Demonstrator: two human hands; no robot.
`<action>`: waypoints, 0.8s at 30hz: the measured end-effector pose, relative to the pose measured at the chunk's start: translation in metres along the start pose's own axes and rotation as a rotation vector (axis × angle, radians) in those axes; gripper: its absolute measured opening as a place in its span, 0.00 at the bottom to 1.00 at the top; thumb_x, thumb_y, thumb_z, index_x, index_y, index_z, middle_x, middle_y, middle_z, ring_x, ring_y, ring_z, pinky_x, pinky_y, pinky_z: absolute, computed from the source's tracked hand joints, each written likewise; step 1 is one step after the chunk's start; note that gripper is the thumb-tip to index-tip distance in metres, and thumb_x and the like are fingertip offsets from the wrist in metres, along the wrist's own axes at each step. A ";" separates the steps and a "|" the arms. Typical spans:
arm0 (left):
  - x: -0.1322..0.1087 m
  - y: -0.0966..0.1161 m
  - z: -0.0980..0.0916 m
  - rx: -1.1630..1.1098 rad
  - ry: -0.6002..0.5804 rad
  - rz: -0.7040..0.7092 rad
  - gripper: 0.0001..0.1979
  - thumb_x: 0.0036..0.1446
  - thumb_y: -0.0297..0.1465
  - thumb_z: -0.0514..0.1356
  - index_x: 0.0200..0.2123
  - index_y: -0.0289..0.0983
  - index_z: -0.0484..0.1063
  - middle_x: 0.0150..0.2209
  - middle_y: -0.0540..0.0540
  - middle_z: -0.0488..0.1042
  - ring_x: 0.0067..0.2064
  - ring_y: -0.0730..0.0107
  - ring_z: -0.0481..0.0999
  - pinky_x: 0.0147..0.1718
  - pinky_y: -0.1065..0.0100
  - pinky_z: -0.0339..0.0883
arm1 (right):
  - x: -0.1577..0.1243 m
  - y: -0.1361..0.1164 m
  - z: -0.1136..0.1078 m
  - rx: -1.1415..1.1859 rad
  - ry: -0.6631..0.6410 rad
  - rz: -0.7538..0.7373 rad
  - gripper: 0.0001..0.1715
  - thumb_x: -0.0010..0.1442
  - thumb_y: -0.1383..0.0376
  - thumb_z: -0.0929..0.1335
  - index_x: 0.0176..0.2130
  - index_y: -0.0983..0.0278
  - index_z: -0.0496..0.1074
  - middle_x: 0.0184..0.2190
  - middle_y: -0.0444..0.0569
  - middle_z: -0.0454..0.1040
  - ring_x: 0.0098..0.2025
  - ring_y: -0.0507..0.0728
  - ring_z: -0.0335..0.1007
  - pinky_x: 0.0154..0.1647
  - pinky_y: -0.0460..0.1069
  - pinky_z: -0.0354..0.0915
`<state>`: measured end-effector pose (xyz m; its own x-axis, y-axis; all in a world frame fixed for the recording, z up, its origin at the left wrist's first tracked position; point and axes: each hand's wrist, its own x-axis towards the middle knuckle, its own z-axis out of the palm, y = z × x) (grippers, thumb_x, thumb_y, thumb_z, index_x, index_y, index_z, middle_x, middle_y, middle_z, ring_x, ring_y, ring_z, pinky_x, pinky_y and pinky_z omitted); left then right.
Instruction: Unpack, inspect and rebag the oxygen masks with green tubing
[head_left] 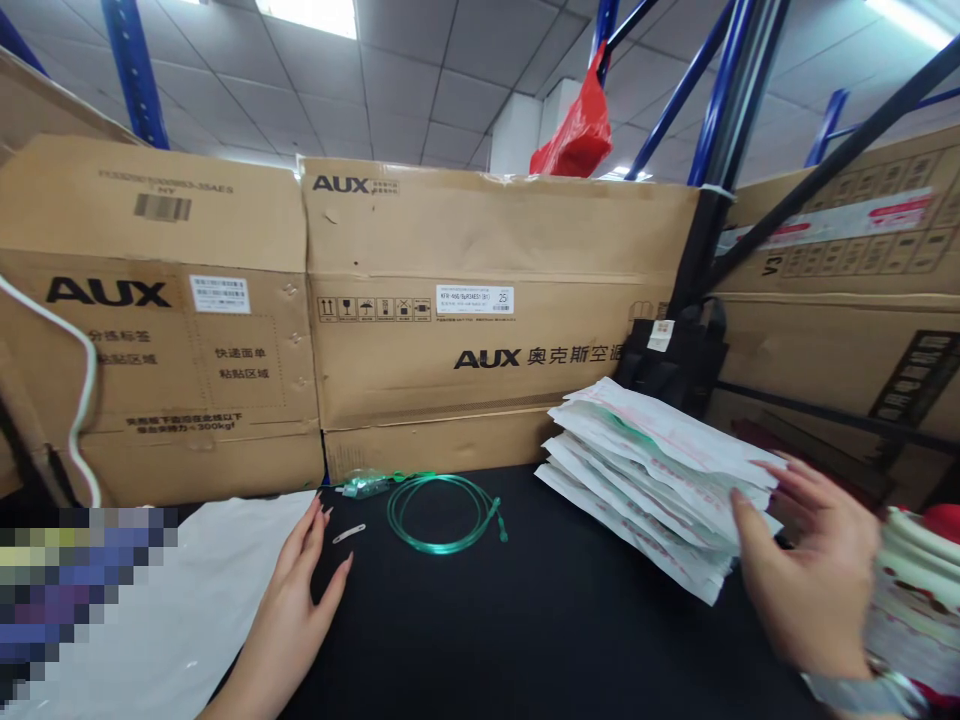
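My left hand (304, 580) rests on the black tabletop (480, 640) with its fingers stretched out and nothing held. Just right of its fingertips lies a small pale strip with rounded ends (349, 533). Beyond it are a clear greenish plastic piece (365, 485) and a loop of green clear tubing (437, 549), with a connector at its right end. My right hand (810, 570) is at the right end of a leaning stack of white paper-and-film packets (637, 480). Its thumb and fingers are apart at the top packet's edge; whether they touch it I cannot tell.
A white plastic sheet or bag (217, 590) covers the table's left side. Large AUX cardboard boxes (405, 370) stand along the back. Behind the packets is a black bag (675, 360), beside a rack post (705, 220). A patterned container (911, 590) is at far right.
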<state>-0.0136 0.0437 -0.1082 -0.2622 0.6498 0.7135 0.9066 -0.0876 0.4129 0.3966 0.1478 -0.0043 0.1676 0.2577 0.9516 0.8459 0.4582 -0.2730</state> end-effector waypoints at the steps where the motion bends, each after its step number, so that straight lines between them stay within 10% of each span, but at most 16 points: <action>1: 0.000 0.001 -0.001 0.000 0.006 -0.015 0.27 0.55 0.36 0.50 0.58 0.41 0.50 0.60 0.41 0.50 0.58 0.56 0.56 0.54 0.53 0.54 | -0.005 -0.015 0.004 0.060 -0.026 -0.067 0.17 0.55 0.63 0.63 0.43 0.69 0.65 0.43 0.62 0.66 0.50 0.64 0.59 0.49 0.60 0.57; 10: -0.003 -0.004 0.006 0.037 -0.171 -0.109 0.27 0.56 0.37 0.46 0.58 0.32 0.51 0.58 0.37 0.56 0.58 0.61 0.56 0.55 0.59 0.54 | -0.095 -0.121 0.082 0.529 -0.999 -0.211 0.13 0.55 0.71 0.59 0.40 0.61 0.67 0.47 0.52 0.63 0.51 0.57 0.59 0.52 0.54 0.58; 17: -0.013 -0.004 0.012 0.169 -0.274 -0.197 0.30 0.55 0.35 0.47 0.60 0.32 0.44 0.62 0.33 0.40 0.60 0.52 0.50 0.52 0.57 0.57 | -0.127 -0.208 0.170 0.697 -1.036 -0.071 0.23 0.51 0.72 0.62 0.48 0.64 0.65 0.51 0.53 0.63 0.55 0.58 0.54 0.56 0.53 0.51; 24: -0.007 -0.002 0.007 0.252 -0.442 -0.193 0.29 0.55 0.34 0.47 0.58 0.25 0.48 0.58 0.31 0.56 0.59 0.55 0.54 0.55 0.56 0.51 | -0.130 -0.242 0.251 0.647 -1.083 0.277 0.17 0.49 0.67 0.67 0.40 0.70 0.68 0.33 0.54 0.73 0.39 0.59 0.67 0.41 0.55 0.62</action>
<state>-0.0118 0.0445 -0.1178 -0.3171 0.8966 0.3091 0.9212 0.2137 0.3252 0.0426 0.2168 -0.0976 -0.4544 0.8245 0.3373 0.4003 0.5273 -0.7495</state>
